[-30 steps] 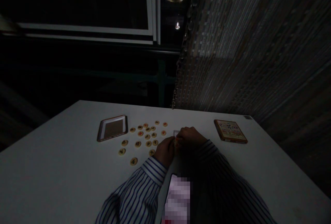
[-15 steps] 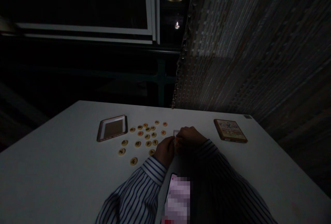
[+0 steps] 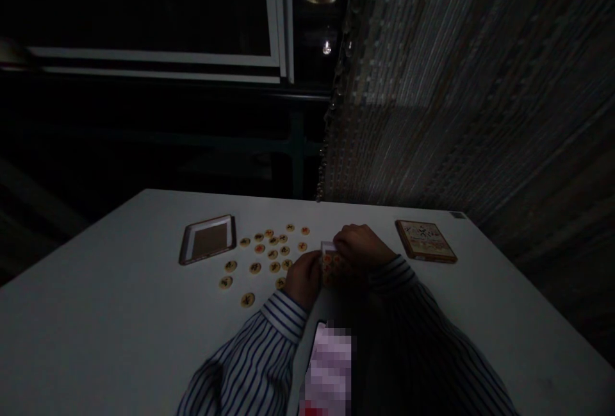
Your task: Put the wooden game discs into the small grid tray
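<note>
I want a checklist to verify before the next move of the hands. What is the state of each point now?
1. Left hand at the left edge of the small box: ok.
2. Grip of right hand on that box: cannot tell, shadowed.
3. Loose discs set in neat rows: not ok, scattered on the white table.
4. Phone apart from both hands: ok, nearer the wearer.
5. Patterned case apart from the right hand: ok.

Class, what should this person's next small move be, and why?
Probably the left hand should pick up the loose red-marked piece just beyond it: that piece lies near the small box, which already holds red-marked pieces, and the right hand, at the box, might steady it.
</note>
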The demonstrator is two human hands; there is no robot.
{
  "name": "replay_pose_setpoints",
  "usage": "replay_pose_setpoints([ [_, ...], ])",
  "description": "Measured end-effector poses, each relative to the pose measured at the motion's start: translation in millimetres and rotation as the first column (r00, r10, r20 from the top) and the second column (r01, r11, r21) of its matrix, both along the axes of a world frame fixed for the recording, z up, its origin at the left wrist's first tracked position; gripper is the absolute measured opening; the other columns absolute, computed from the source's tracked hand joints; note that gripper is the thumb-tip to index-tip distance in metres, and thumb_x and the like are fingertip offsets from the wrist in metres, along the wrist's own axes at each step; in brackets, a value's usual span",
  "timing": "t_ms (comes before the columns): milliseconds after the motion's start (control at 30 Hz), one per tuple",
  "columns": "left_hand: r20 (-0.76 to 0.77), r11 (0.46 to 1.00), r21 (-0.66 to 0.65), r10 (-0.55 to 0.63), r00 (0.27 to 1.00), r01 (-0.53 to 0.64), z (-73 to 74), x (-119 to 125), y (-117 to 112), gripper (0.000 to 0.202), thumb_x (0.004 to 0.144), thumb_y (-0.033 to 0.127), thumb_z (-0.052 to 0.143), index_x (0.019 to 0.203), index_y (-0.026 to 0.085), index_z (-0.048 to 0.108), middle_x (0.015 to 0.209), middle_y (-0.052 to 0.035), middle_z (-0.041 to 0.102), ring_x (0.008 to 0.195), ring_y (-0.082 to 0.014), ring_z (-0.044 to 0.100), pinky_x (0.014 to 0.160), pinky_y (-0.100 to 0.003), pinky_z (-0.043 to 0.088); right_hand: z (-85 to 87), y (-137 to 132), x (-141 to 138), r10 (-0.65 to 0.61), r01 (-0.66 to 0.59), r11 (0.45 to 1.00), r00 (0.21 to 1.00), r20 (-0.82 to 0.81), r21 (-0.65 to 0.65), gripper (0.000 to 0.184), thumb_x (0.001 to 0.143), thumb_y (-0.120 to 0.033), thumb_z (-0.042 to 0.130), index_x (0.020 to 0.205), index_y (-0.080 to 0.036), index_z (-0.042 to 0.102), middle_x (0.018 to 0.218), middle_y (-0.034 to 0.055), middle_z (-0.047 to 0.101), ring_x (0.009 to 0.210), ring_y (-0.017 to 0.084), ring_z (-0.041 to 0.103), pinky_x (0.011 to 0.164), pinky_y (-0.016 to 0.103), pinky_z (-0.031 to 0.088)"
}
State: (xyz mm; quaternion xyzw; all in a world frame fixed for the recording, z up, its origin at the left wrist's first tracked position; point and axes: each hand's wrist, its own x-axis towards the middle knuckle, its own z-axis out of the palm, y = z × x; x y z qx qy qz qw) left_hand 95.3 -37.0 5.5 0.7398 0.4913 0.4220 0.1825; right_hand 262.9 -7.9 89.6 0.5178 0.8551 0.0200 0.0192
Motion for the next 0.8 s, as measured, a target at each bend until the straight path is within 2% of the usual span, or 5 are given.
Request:
replay_pose_setpoints([
  [167,0.009,0.999,0.032,0.019,1.000,-0.020,5.5,-2.5,-0.1,0.022,0.077,0.015,0.046,0.094,0.015,0.059,0.091,-0.0080,0.066,0.086,-0.0166,0.061,0.078,-0.031,0.050,8.9,-5.2,-3.3,0.003,-0.002,0.999,1.000,-0.014,0.045,0.029,0.086,-0.027,0.034,0.086,-0.018,0.062,0.090,0.0072,0.061,0.085,0.017,0.052,0.073,0.027,0.032],
  [467,-0.003,0.998,0.056,0.029,1.000,-0.028,14.2,-14.7,4.5,0.017,0.076,0.020,0.049,0.090,0.018,0.059,0.089,-0.0053,0.064,0.083,-0.0152,0.059,0.077,-0.030,0.048,8.6,-11.6,-14.7,0.041,-0.036,0.994,0.998,-0.047,0.103,0.027,0.086,-0.026,0.035,0.083,-0.017,0.061,0.087,0.0068,0.061,0.083,0.017,0.053,0.071,0.028,0.032],
  [600,-0.043,0.999,0.030,0.027,0.999,-0.026,22.3,-33.2,15.4,0.018,0.077,0.025,0.049,0.090,0.019,0.059,0.091,-0.0050,0.064,0.085,-0.0160,0.059,0.080,-0.032,0.047,7.8,-14.1,-23.5,0.044,-0.033,0.990,0.996,-0.076,0.137,0.027,0.086,-0.026,0.036,0.083,-0.017,0.060,0.086,0.0071,0.061,0.084,0.017,0.052,0.073,0.029,0.031],
  [667,-0.058,0.993,0.014,0.114,0.992,-0.113,25.1,-45.6,21.7,0.021,0.075,0.029,0.050,0.090,0.018,0.059,0.089,-0.0056,0.065,0.083,-0.0171,0.060,0.078,-0.032,0.048,7.4,-14.8,-26.3,0.043,-0.032,0.991,0.995,-0.085,0.127,0.026,0.086,-0.027,0.036,0.084,-0.017,0.060,0.087,0.0074,0.061,0.085,0.018,0.052,0.073,0.029,0.031],
  [800,-0.110,0.983,-0.014,0.179,0.978,-0.182,23.5,-71.1,31.3,0.023,0.074,0.029,0.050,0.091,0.019,0.060,0.092,-0.0048,0.065,0.086,-0.0176,0.060,0.078,-0.031,0.048,5.6,-15.4,-26.9,0.041,-0.029,0.992,0.994,-0.096,0.121,0.024,0.085,-0.027,0.038,0.090,-0.018,0.060,0.092,0.0076,0.061,0.088,0.018,0.051,0.074,0.030,0.031],
])
